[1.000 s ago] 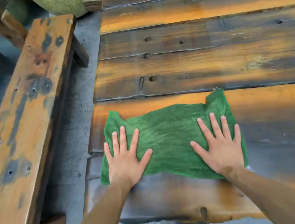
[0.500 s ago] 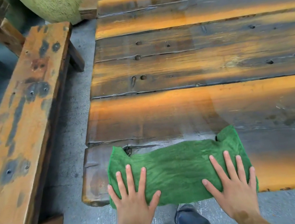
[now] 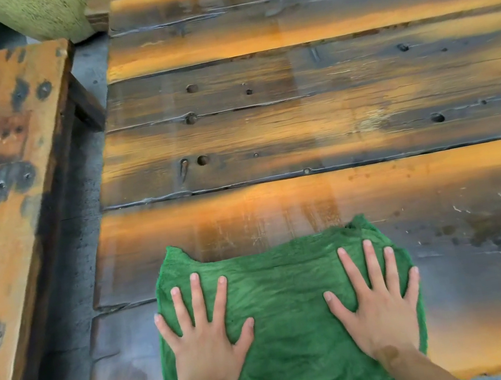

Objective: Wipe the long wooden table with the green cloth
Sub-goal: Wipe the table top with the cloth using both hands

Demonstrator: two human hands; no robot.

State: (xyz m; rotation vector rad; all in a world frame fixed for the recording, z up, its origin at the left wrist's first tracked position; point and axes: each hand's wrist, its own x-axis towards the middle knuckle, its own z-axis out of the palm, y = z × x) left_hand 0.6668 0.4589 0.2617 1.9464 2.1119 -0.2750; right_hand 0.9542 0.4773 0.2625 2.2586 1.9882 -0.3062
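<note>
The green cloth (image 3: 287, 309) lies spread flat on the near plank of the long wooden table (image 3: 313, 119), close to its left end and front edge. My left hand (image 3: 203, 340) presses palm-down on the cloth's left half, fingers spread. On the right half my right hand (image 3: 377, 304) rests the same way. Both hands lie flat on top of the cloth; neither grips it. A faint damp streak runs up the plank just beyond the cloth.
A long wooden bench (image 3: 4, 211) stands to the left, parallel to the table's end, with a strip of grey floor (image 3: 77, 192) between. A large speckled pale-green pot (image 3: 47, 11) sits at the far left corner.
Over the last second the cloth went from the second plank back to the front edge under both hands; since then it has slid a little forward again.
</note>
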